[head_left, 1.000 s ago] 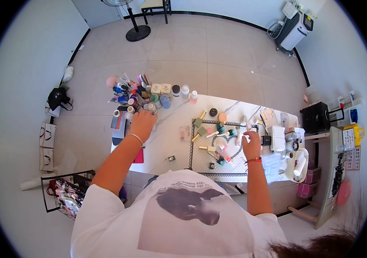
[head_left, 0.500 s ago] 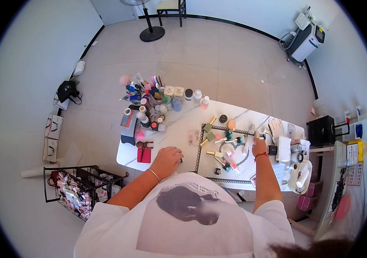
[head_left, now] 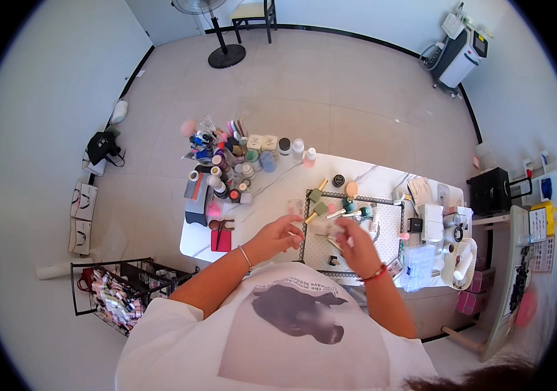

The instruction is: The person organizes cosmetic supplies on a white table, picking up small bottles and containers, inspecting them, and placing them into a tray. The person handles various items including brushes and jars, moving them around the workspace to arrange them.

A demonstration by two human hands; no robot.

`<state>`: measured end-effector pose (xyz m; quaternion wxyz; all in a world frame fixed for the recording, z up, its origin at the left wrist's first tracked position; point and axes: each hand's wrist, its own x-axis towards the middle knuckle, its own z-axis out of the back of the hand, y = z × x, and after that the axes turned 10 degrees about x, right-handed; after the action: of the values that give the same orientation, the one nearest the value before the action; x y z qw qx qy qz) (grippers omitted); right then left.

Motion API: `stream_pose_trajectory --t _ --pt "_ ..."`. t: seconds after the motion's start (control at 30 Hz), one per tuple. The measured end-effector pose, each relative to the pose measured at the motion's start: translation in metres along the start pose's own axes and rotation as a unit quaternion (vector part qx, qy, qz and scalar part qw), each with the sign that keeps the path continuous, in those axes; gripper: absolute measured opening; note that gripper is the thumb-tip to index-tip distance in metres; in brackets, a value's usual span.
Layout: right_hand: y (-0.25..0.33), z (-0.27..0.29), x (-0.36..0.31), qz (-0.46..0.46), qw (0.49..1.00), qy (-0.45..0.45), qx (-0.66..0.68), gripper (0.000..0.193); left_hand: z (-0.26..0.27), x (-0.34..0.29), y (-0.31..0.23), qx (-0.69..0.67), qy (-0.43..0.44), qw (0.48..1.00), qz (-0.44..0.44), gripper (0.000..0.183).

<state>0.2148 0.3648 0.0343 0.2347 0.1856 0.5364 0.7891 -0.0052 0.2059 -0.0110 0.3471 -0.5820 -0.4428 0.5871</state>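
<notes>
My left hand (head_left: 281,235) is raised by the left edge of the lace-edged mat (head_left: 392,242), its fingers curled toward the thumb around something too small to name. My right hand (head_left: 359,250) is over the middle of the mat, fingers bent together at a pale, blurred thing (head_left: 336,230) I cannot make out. Beyond my hands lie a green nail polish bottle (head_left: 319,208) with a gold cap and a second green bottle (head_left: 315,195). Dark teal bottles (head_left: 349,204) lie to their right. A small dark bottle (head_left: 334,260) is near the mat's front edge.
Jars, bottles and brushes crowd the table's far left, behind a red pad (head_left: 221,240) with scissors. White boxes (head_left: 431,222) and a basket (head_left: 465,264) fill the right end. A black wire trolley (head_left: 128,287) of small bottles stands left of the table.
My right hand has come from the mat's right edge to its middle, bringing a pale thing. My left hand has lifted off the table's front edge and moved right.
</notes>
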Motion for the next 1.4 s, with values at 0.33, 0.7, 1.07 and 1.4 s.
stream_pose_trajectory --t 0.33,0.7,1.07,1.4 --pt "-0.008 -0.015 -0.017 0.021 0.999 0.003 0.027 0.037 0.019 0.014 -0.035 0.367 -0.044 0.923 -0.105 0.023" --pt "-0.051 0.003 -0.054 -0.078 0.996 -0.022 0.023 0.024 0.135 0.077 0.005 0.758 -0.178 0.628 -0.013 0.021" --pt "-0.059 0.002 -0.056 -0.081 0.996 -0.018 0.037 0.019 0.135 0.088 0.017 0.789 -0.173 0.589 0.036 0.026" --pt "-0.059 0.000 -0.054 -0.073 0.997 -0.012 0.014 0.017 0.129 0.092 0.026 0.809 -0.157 0.563 0.063 0.025"
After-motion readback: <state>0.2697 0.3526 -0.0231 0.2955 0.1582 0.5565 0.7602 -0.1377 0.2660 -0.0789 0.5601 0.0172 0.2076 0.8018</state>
